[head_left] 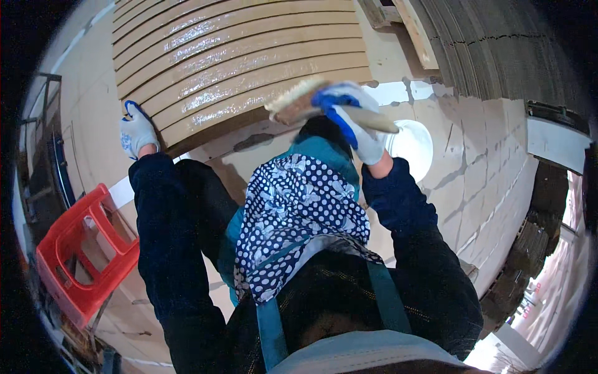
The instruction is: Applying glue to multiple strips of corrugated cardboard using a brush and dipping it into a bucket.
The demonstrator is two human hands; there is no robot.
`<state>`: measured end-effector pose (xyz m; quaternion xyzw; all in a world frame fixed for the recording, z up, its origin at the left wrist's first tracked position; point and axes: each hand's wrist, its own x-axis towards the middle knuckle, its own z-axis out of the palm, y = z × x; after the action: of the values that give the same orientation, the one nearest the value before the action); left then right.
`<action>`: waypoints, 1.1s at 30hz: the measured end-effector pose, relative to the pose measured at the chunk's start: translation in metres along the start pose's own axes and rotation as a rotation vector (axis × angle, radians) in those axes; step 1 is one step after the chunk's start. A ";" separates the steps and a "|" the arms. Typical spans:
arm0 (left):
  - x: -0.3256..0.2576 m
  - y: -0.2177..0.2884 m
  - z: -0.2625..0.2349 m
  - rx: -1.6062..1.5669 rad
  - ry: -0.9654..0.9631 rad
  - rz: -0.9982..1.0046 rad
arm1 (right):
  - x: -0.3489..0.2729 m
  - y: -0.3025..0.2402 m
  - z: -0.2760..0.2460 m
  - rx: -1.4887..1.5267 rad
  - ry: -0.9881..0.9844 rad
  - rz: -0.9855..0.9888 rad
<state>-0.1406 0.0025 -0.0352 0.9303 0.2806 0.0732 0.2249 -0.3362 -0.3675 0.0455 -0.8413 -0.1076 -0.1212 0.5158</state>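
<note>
Head view puts me looking straight down over a dotted blue-and-white scarf (293, 212) and a teal apron strap, with both dark sleeves running up from the lower edge. My right hand (356, 119), in a white glove with blue fingertips, is closed around the handle of a wide brush (298, 100); the pale bristles point to the left and hover just over the lower edge of the stack of wooden slats (243, 62). Whether the bristles actually touch the wood I cannot tell. The slats lie side by side, tan, and several carry a wet-looking shine along their length. My left hand (137, 132), gloved the same way, rests at the left corner of that stack, fingers curled over the edge of the lowest slat, so the two hands are well apart with the stack's near edge running between them. Just beyond the right hand sits a white round bucket (414, 146) on the pale tiled floor (486, 162). To my lower left stands a red plastic stool (81, 249), near the left sleeve but not touching it.
</note>
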 end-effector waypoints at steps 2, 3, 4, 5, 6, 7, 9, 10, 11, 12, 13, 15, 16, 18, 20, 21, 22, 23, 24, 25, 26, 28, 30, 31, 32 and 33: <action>-0.003 0.004 -0.003 0.008 -0.013 0.001 | 0.026 0.004 0.007 0.242 0.194 0.119; -0.006 0.005 -0.003 0.001 -0.007 0.002 | 0.034 0.005 0.006 0.364 0.292 0.174; -0.007 0.005 -0.002 -0.006 0.002 -0.001 | 0.036 0.007 0.006 0.363 0.297 0.161; -0.007 0.006 -0.001 -0.014 0.011 -0.005 | 0.035 0.014 0.006 0.414 0.356 0.264; -0.005 0.008 0.000 -0.024 0.018 0.000 | 0.033 0.021 0.006 0.464 0.412 0.368; -0.005 0.006 0.000 -0.028 0.012 0.002 | 0.033 0.026 0.007 0.520 0.457 0.478; -0.004 0.004 -0.002 -0.036 0.000 0.003 | 0.028 0.031 -0.005 0.327 0.292 0.468; -0.004 0.003 -0.004 -0.035 0.008 -0.007 | 0.025 0.032 -0.012 0.131 0.133 0.456; -0.004 0.001 -0.006 -0.028 0.013 -0.018 | 0.026 0.034 -0.014 -0.063 -0.027 0.436; -0.004 0.003 -0.008 -0.024 0.016 -0.025 | 0.039 0.032 -0.015 -0.061 -0.034 0.428; -0.004 0.003 -0.009 -0.016 0.018 -0.032 | 0.061 0.027 -0.019 -0.111 -0.036 0.265; -0.005 0.006 -0.011 -0.029 0.033 -0.021 | 0.114 0.032 -0.028 -0.169 -0.006 -0.029; -0.005 0.006 -0.012 -0.031 0.043 -0.001 | 0.146 0.042 -0.026 -0.165 0.027 -0.154; -0.005 0.005 -0.010 -0.034 0.054 0.014 | 0.213 0.051 -0.006 0.582 0.158 0.204; -0.007 0.007 -0.012 -0.008 -0.006 -0.024 | 0.254 0.057 -0.002 0.521 0.118 -0.017; -0.008 0.006 -0.013 0.009 -0.034 -0.043 | 0.268 0.070 -0.001 0.529 0.113 -0.018; -0.010 0.013 -0.009 -0.004 -0.039 -0.035 | 0.282 0.083 -0.010 0.507 0.130 0.016; -0.015 0.023 -0.003 -0.024 -0.034 -0.013 | 0.289 0.096 -0.023 0.480 0.152 0.053; -0.014 0.018 -0.004 -0.021 -0.012 -0.012 | 0.292 0.100 -0.014 0.482 0.153 0.094; -0.015 0.015 -0.003 -0.021 0.003 -0.008 | 0.281 0.107 -0.011 0.485 0.147 0.097; -0.016 0.014 0.000 -0.021 -0.004 -0.011 | 0.255 0.117 -0.013 0.182 0.192 -0.171; -0.011 0.002 -0.005 -0.004 -0.019 -0.037 | 0.203 0.111 0.002 -0.408 0.252 -0.700; -0.002 -0.023 -0.011 0.027 -0.013 -0.075 | 0.144 0.050 0.038 0.009 -0.015 0.189; -0.005 0.010 -0.018 -0.028 0.002 -0.020 | 0.125 0.038 0.007 -0.106 0.033 -0.043; -0.004 0.014 -0.013 -0.036 0.001 -0.008 | 0.112 0.040 0.006 -0.194 0.030 -0.238; -0.002 0.016 -0.011 -0.041 0.005 0.000 | 0.110 0.043 0.004 -0.199 0.030 -0.239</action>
<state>-0.1371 -0.0058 -0.0180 0.9252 0.2797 0.0814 0.2433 -0.2184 -0.3770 0.0423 -0.8675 -0.1868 -0.2044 0.4133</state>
